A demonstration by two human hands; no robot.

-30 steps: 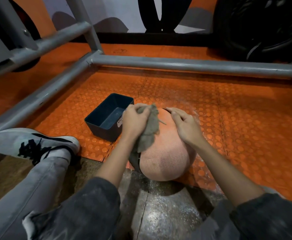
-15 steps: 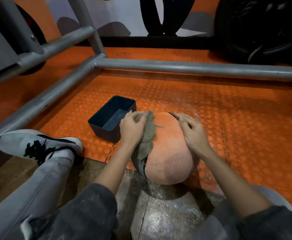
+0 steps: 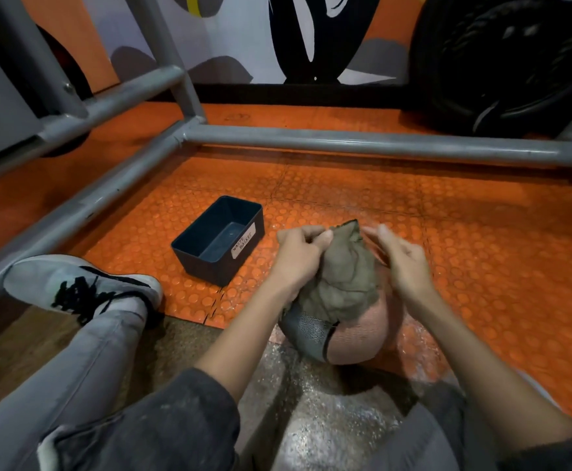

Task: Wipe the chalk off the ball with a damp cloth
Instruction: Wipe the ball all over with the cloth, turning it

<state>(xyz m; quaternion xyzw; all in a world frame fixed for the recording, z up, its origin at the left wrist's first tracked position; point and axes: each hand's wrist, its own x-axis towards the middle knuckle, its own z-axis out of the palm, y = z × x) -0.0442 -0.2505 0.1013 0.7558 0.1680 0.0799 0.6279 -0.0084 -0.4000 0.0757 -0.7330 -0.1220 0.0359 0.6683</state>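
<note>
- Firstly, an orange studded floor mat [image 3: 464, 239] is seen across most of the view. It is bounded on the far side and on the left by a grey tube frame [image 3: 345, 144].
- A black tyre [image 3: 515, 62] is set behind the frame at upper right.
- The ball [image 3: 359, 341], pinkish with a dark grey panel, is located at the near edge of the mat, between both forearms.
- A grey shoe [image 3: 84, 283] is positioned at near left.
- A dark bin [image 3: 199, 268] labelled "WASTE BASKET" is placed on the mat, left of the ball and apart from it.
- The cloth [image 3: 342, 277], olive-grey and bunched, is draped over the top of the ball.
- The upper edge of the cloth is pinched by the curled fingers of the left hand [image 3: 298, 256].
- The right hand [image 3: 405, 266] is held at the right side of the cloth. Its fingers are blurred, so its grip cannot be determined.
</note>
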